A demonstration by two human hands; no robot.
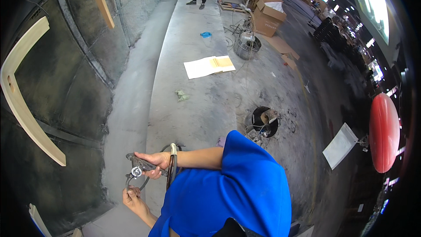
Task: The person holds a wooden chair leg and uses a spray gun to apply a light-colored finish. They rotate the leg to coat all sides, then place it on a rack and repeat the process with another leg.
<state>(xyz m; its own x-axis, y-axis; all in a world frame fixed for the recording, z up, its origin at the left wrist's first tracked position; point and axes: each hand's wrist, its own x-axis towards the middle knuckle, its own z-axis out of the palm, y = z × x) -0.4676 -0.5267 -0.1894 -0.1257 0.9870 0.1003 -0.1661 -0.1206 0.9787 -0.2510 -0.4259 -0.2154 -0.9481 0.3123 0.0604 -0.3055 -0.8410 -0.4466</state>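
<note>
Right hand (157,161): fingers were closed round a spray gun (135,163), its handle lying along the palm; left hand (136,204), below and farther off, seemed to pinch its hose (127,181). The gun was dark, with a shiny round silver part. Well apart, leftward: one bent wooden piece (27,110).

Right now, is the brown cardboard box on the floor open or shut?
Open: the top of the cardboard box is uncovered, and white material shows there.
</note>
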